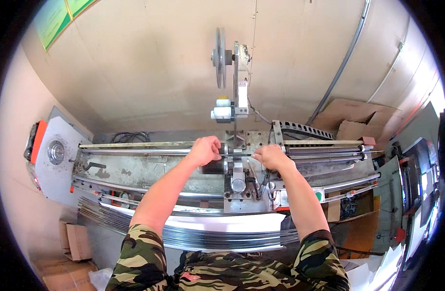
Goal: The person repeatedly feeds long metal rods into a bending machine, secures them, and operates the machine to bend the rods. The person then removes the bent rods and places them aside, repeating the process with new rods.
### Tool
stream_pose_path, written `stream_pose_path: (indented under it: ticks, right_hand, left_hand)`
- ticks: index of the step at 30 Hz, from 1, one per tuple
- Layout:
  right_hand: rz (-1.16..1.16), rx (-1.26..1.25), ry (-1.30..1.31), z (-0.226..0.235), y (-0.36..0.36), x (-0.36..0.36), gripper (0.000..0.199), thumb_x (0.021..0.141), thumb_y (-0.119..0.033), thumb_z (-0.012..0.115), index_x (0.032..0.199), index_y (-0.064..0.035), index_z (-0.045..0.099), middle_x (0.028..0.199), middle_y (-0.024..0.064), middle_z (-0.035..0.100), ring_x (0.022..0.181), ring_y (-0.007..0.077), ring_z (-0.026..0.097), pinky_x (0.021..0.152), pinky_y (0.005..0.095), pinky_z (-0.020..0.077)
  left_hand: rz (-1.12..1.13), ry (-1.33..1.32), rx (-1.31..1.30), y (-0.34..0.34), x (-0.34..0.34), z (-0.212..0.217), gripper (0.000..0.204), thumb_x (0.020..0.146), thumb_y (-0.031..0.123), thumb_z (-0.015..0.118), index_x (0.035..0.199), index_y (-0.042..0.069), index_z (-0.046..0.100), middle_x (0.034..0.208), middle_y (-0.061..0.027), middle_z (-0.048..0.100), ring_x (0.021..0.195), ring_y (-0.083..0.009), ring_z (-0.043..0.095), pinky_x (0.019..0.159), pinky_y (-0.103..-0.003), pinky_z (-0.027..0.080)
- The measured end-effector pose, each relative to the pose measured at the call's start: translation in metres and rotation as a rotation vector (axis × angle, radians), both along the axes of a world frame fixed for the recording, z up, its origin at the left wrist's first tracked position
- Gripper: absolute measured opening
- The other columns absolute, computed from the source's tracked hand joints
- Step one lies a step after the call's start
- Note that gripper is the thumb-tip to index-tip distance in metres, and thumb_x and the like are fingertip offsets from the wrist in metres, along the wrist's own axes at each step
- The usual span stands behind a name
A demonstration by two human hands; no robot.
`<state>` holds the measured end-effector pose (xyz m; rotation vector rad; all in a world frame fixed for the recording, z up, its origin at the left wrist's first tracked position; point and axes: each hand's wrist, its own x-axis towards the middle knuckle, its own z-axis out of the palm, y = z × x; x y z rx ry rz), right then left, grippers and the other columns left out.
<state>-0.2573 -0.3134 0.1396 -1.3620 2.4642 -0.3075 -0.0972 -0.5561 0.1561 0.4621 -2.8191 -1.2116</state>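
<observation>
A thin dark rod (238, 155) runs crosswise over the middle of a long bench machine (198, 181). My left hand (206, 149) is closed with its fingertips on the rod, just left of the central metal block. To the right of the block, my right hand (272, 157) pinches the rod between thumb and fingers. Between and below my hands is a round metal knob (238, 185) on the carriage (238, 204). A dark cylinder (213, 168) lies under my left hand. My fingers hide part of the rod.
A spool (218, 57) and white rollers (222, 112) stand on an upright post behind the carriage. Many long thin rods (208, 238) lie along the near side, beside white sheet (232, 223). The round chuck (56, 151) is at the left end. Cardboard (351, 114) leans back right.
</observation>
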Motion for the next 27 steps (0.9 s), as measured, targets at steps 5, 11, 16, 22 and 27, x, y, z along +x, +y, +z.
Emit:
stream_pose_path:
  ticks: [5,11,16,22,27]
  right_hand:
    - [-0.037,-0.049,0.216,0.012,-0.009,0.020,0.026,0.084,-0.038,0.071,0.087,-0.0126,0.077,0.090,0.0090,0.073,0.100,0.0307,0.065,0.094,0.0442,0.0459]
    - [-0.123,-0.262,0.450,-0.009,-0.004,0.025,0.023,0.061,-0.033,0.086,0.071,-0.0160,0.074,0.088,0.0053,0.071,0.102,0.0244,0.062,0.104,0.0408,0.0385]
    - [-0.189,-0.302,0.460,0.005,-0.021,0.042,0.022,0.060,-0.028,0.088,0.072,-0.0147,0.075,0.089,0.0035,0.071,0.104,0.0228,0.061,0.108,0.0418,0.0359]
    - [-0.162,-0.494,0.371,0.007,0.001,0.047,0.035,0.062,-0.021,0.089,0.090,-0.0101,0.072,0.100,0.0053,0.071,0.108,0.0258,0.060,0.105,0.0453,0.0367]
    - [-0.171,-0.714,0.315,-0.008,0.056,0.080,0.062,0.072,-0.016,0.082,0.128,-0.0053,0.058,0.133,0.0153,0.058,0.125,0.0326,0.051,0.113,0.0531,0.0293]
  left_hand:
    - [-0.069,0.055,0.094,-0.014,0.011,-0.007,0.039,0.068,0.007,0.085,0.102,0.005,0.067,0.085,-0.0055,0.072,0.078,-0.0174,0.068,0.072,-0.032,0.054]
    - [-0.195,0.323,-0.368,0.026,0.051,-0.012,0.078,0.059,0.035,0.092,0.121,0.001,0.059,0.114,-0.0126,0.056,0.113,-0.0323,0.053,0.097,-0.042,0.045]
    - [-0.027,0.336,-0.720,0.048,0.060,-0.027,0.058,0.064,0.020,0.083,0.114,0.004,0.057,0.111,-0.0109,0.054,0.110,-0.0283,0.052,0.096,-0.042,0.042]
    - [0.095,0.466,-0.799,0.069,0.054,0.001,0.023,0.082,0.012,0.057,0.105,0.007,0.058,0.106,-0.0091,0.055,0.104,-0.0267,0.053,0.092,-0.040,0.045]
    - [0.142,0.366,-0.870,0.083,0.044,-0.018,0.033,0.079,0.008,0.060,0.112,0.007,0.058,0.113,-0.0104,0.055,0.109,-0.0304,0.053,0.097,-0.042,0.045]
